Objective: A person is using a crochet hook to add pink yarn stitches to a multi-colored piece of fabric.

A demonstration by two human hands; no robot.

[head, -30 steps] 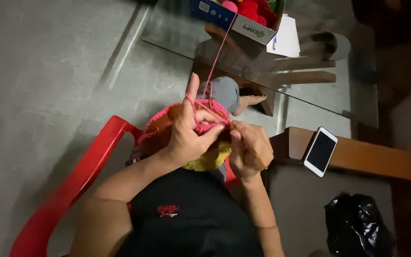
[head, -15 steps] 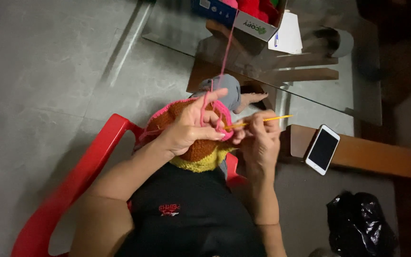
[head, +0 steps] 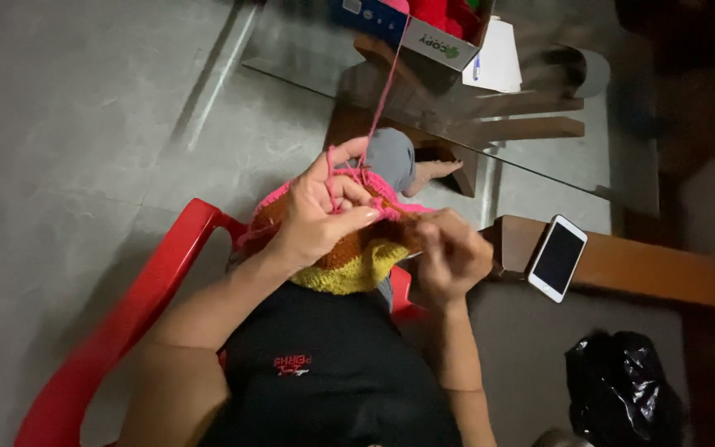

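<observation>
My left hand [head: 320, 213] holds the pink edge of a crocheted piece [head: 349, 266] banded in pink, orange and yellow that lies in my lap. A pink yarn strand [head: 381, 103] runs over my raised index finger and up to a cardboard box [head: 424, 33] on the glass table. My right hand [head: 448, 255] is blurred, closed around a thin hook close against the work; the hook's tip is hidden between the two hands.
I sit on a red plastic chair [head: 138, 306]. A glass-topped table [head: 539, 165] with wooden legs stands ahead. A white phone [head: 558, 258] lies on a wooden ledge to the right. A black plastic bag [head: 622, 389] is on the grey floor.
My right hand has drawn the hook back in toward the work from its extended position to the right. My left hand stays on the pink edge with the yarn over its finger.
</observation>
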